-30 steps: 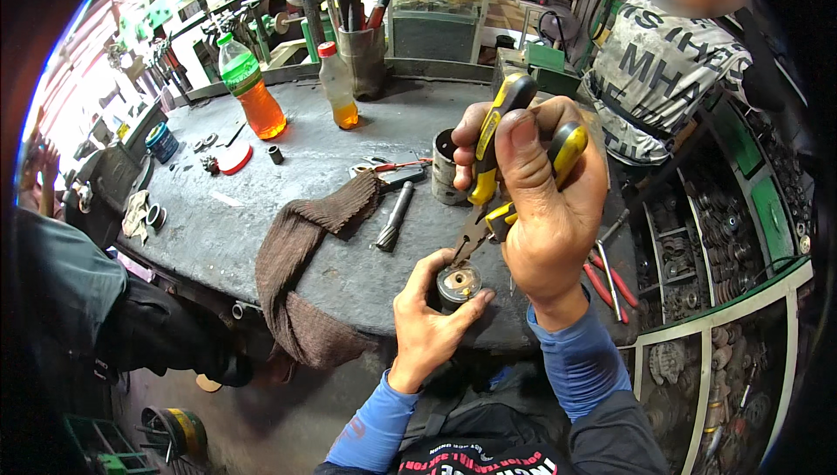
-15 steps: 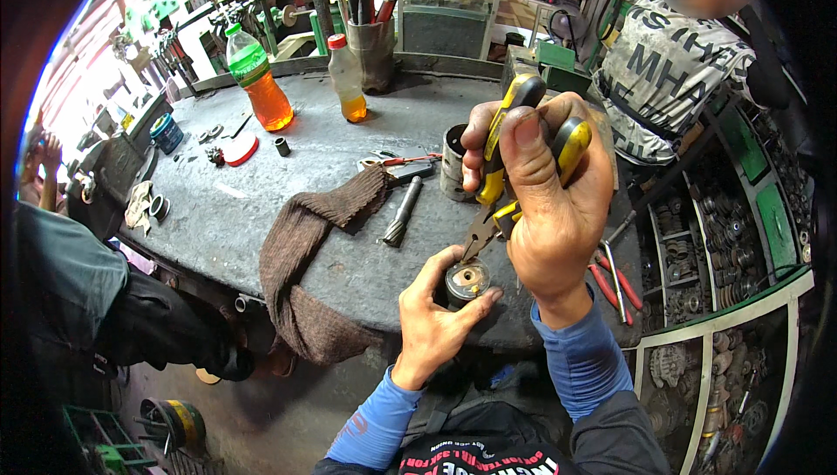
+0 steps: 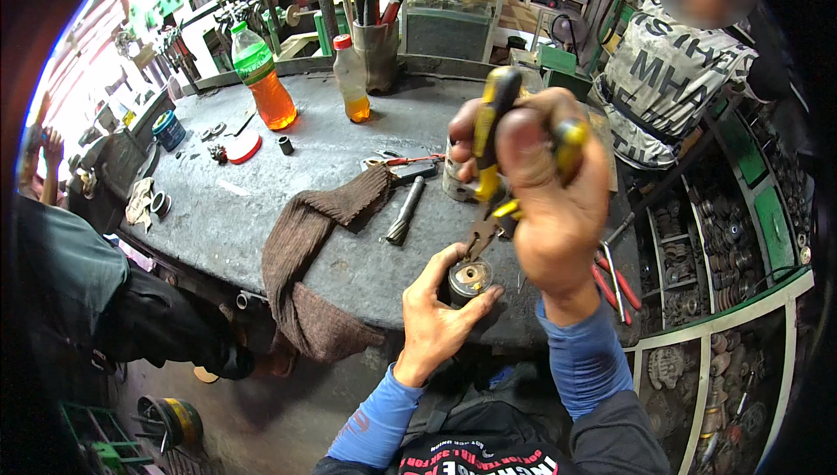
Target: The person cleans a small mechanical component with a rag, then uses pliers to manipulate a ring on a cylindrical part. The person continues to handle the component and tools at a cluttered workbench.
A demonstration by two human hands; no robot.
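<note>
Near the front edge of the bench, my left hand (image 3: 433,318) grips a small round dark metal part (image 3: 472,278), whose tan face has a hole in the middle. My right hand (image 3: 562,213), smeared by motion, is closed around the yellow-and-black handles of pliers (image 3: 481,232). The plier jaws point down and meet the far rim of the round part, beside my left fingertips. What the jaw tips grip, if anything, is too small to tell. Behind my right hand stands a metal cylinder (image 3: 456,180), partly hidden.
Left of my hands lie a fluted metal tool (image 3: 404,211) and a brown knitted cloth (image 3: 296,257). Red-handled pliers (image 3: 615,281) lie at right. Bottles of orange liquid (image 3: 272,102) and yellowish liquid (image 3: 353,91) stand farther back. One person (image 3: 667,74) is at far right, another (image 3: 78,274) at left.
My right hand and the plier handles have shifted slightly and are now blurred, with the upper handle tipped a little left. My left hand still holds the round part in the same place.
</note>
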